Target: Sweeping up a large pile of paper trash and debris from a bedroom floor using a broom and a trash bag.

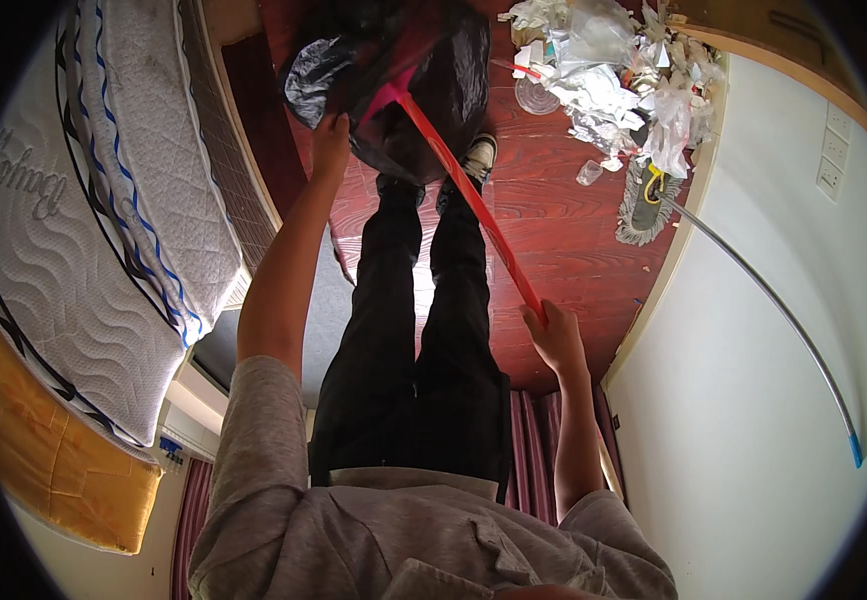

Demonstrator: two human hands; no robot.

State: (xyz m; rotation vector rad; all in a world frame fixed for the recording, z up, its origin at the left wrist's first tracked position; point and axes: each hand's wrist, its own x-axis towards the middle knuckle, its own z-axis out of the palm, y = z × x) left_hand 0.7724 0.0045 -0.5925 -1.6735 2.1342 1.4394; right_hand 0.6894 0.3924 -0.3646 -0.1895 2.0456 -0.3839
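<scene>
My right hand (559, 336) is closed around the end of a long red handle (471, 191). The handle slants up and left to a pink head (392, 94), apparently a dustpan, which sits in the mouth of a black plastic bag (467, 75). Much of that head is hidden by the thin plastic. My left hand (331, 144) grips the near left edge of the bag. Below it are my feet, with one light shoe (481, 156) showing at its right side.
A heap of paper and plastic rubbish (613, 75) lies on the red wood floor (546, 217) against the right wall (733, 300). Beside it a flat mop (647, 202) leans its metal pole on that wall. Mattresses (96, 300) stand at left. A clear round lid (537, 97) lies nearby.
</scene>
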